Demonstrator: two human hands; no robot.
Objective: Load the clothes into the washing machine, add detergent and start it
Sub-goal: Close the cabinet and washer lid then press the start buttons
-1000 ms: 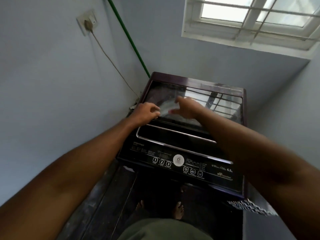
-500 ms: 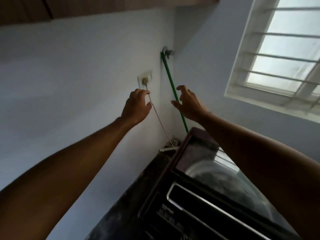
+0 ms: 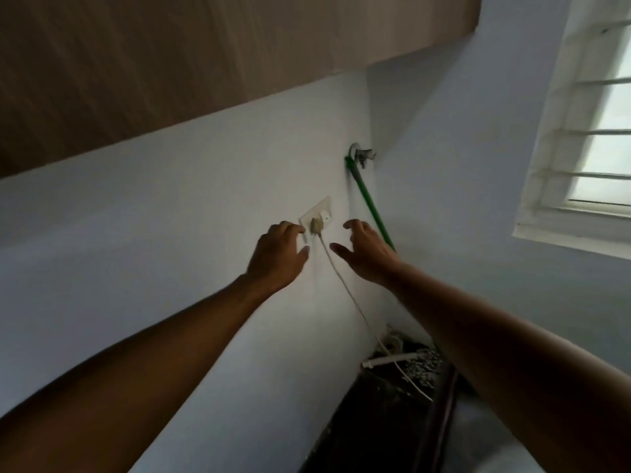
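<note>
Washing machine plug point(image 3: 316, 226), seated in wall socket point(image 3: 316, 216): rigid, light; switch at its 9 o'clock best pressed; left hand point(image 3: 278, 256) fingertips at plate, right hand point(image 3: 367, 252) loosely spread, both empty.

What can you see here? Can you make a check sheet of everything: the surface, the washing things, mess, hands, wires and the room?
Surface: dark top of the washing machine, only its corner in view.
Job's things: no clothes or detergent seen.
Clutter: a white plastic pipe piece and bits of debris behind the machine.
Grips: left hand at the white wall socket plate, fingers curled, touching its edge; right hand open, holding nothing.
Cables: beige plug in the socket; its pale cord runs down behind the machine.
Surroundings: pale blue walls, green hose on a metal tap, barred white window, brown ceiling.
</note>
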